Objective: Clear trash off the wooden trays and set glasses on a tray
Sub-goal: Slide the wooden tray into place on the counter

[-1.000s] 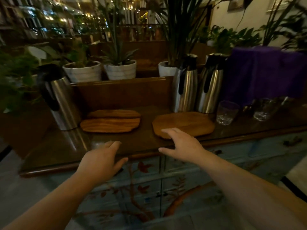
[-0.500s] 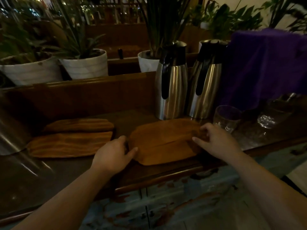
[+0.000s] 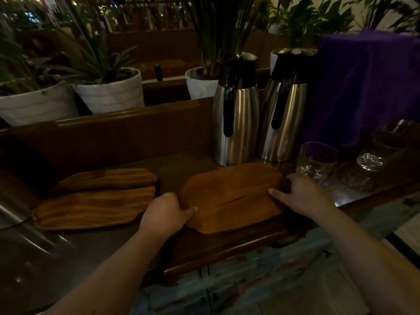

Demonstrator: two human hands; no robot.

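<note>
A rounded wooden tray (image 3: 229, 196) lies near the front edge of the dark sideboard. My left hand (image 3: 166, 214) grips its left edge, thumb on top. My right hand (image 3: 300, 196) grips its right edge. To the left lie two long wooden trays, the nearer one (image 3: 91, 209) and the farther one (image 3: 106, 178). A clear glass (image 3: 316, 161) stands upright just right of the held tray. A second glass (image 3: 370, 160) sits farther right under the purple cloth. I see no trash on the trays.
Two steel jugs (image 3: 236, 119) (image 3: 284, 114) with black handles stand behind the tray. A purple cloth (image 3: 368, 87) hangs at the right. Another steel jug (image 3: 11, 201) is at the far left. White plant pots (image 3: 111, 94) stand behind the wooden back rail (image 3: 113, 117).
Both hands moved from the sideboard's front edge onto the rounded tray's two sides and closed on it. The view has come nearer to the sideboard.
</note>
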